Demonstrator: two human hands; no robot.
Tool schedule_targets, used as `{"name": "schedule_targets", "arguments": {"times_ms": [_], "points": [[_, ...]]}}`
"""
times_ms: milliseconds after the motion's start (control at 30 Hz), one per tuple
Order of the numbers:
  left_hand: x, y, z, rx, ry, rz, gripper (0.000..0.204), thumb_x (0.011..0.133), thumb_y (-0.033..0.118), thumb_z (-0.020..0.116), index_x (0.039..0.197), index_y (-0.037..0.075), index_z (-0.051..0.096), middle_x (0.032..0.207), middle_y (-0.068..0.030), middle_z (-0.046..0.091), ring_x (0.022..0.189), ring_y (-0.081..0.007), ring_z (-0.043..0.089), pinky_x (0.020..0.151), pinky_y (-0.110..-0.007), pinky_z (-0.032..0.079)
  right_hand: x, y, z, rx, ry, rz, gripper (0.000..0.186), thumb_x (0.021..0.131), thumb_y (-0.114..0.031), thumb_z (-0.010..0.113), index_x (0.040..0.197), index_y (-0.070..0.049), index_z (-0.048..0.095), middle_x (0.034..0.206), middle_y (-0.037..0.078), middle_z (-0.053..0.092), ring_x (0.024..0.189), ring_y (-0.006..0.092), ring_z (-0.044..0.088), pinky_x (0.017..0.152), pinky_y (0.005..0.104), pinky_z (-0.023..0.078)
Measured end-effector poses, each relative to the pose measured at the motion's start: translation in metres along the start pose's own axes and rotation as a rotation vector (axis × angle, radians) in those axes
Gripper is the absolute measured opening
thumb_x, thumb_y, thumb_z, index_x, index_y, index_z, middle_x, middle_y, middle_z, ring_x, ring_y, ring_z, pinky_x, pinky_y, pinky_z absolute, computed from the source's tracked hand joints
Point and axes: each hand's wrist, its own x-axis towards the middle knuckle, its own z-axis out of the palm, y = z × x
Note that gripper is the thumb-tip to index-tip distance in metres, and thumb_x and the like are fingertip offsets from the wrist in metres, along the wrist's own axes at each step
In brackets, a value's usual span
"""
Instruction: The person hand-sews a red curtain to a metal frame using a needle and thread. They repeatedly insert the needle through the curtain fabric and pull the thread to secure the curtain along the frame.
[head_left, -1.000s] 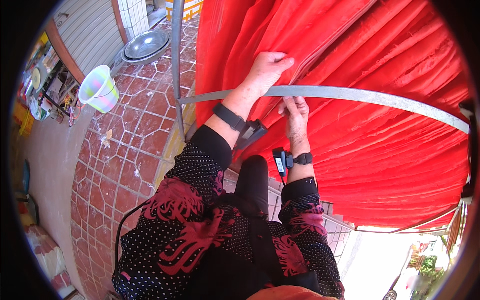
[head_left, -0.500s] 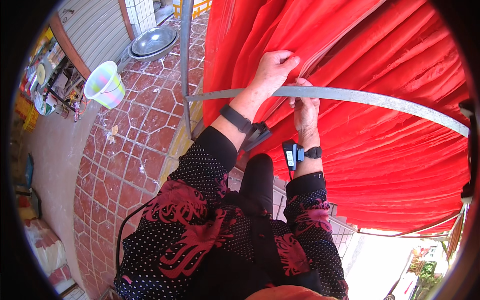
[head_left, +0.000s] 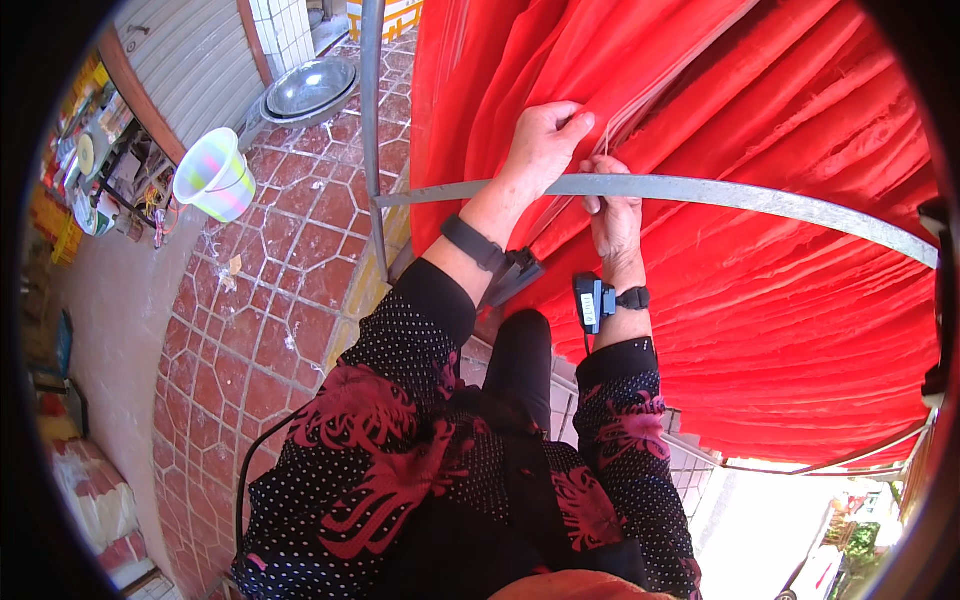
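Observation:
A wide red cloth [head_left: 780, 330], gathered into many folds, fills the upper right. At its upper left folds my left hand [head_left: 545, 145] is closed, thumb and fingers pinching the fabric. Just right of it and a little nearer, my right hand [head_left: 613, 215] has its fingertips pressed together. A thin pale strand [head_left: 606, 138] rises from those fingertips against the cloth; its kind is too fine to make out. A curved grey metal bar [head_left: 760, 195] passes under my left wrist and across the front of my right fingers, partly hiding them.
An upright metal post [head_left: 370, 120] joins the bar at the left. On the red tiled floor [head_left: 310, 270] stand a pale multicoloured bucket [head_left: 215, 175] and wide metal basins [head_left: 312, 88]. Cluttered shelves [head_left: 110, 170] line the far left, beside a roller shutter [head_left: 190, 65].
My right hand has shifted slightly to the right and its wrist has turned a little. The pale strand now shows above its fingertips. My left hand keeps its hold on the cloth.

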Motion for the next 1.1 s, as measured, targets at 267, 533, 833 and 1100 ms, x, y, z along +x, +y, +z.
{"name": "schedule_targets", "arguments": {"times_ms": [267,533,833,1100], "points": [[0.003,-0.007,0.005,0.012,0.071,0.012,0.017,0.092,0.011,0.063,0.089,-0.005,0.066,0.065,0.0049,0.049,0.061,-0.0034,0.038,0.05,-0.026,0.033,-0.005,0.012,-0.019,0.086,-0.135,-0.01,0.027,0.091,-0.012,0.066,0.116,-0.001,0.064,0.099,0.008,0.069,0.063,0.0117,0.048,0.058,0.0233,0.04],[0.002,-0.006,0.005,0.031,0.069,0.039,0.018,0.092,0.013,0.063,0.091,-0.005,0.066,0.065,0.0051,0.048,0.062,-0.0034,0.039,0.052,-0.025,0.034,-0.016,-0.021,-0.009,-0.403,-0.032,0.069,0.042,0.093,-0.014,0.066,0.131,0.0,0.056,0.099,0.002,0.067,0.071,0.0061,0.054,0.066,0.0209,0.046],[0.003,-0.011,0.004,0.004,0.026,0.025,0.015,0.094,0.011,0.063,0.098,-0.003,0.067,0.081,0.0063,0.057,0.072,-0.0017,0.047,0.062,-0.021,0.039,-0.053,-0.115,0.009,-0.866,-0.137,0.117,0.022,0.094,-0.012,0.064,0.11,0.002,0.067,0.079,0.001,0.064,0.071,0.0073,0.057,0.064,0.0251,0.051],[0.004,-0.014,0.003,-0.055,0.016,0.061,0.013,0.095,0.009,0.062,0.097,-0.002,0.068,0.081,0.0069,0.058,0.072,-0.0012,0.048,0.063,-0.02,0.04,-0.042,-0.177,0.085,-1.182,-0.083,-0.498,0.016,0.092,-0.012,0.066,0.101,0.0,0.067,0.076,0.006,0.067,0.072,0.0083,0.062,0.063,0.0247,0.05]]}}
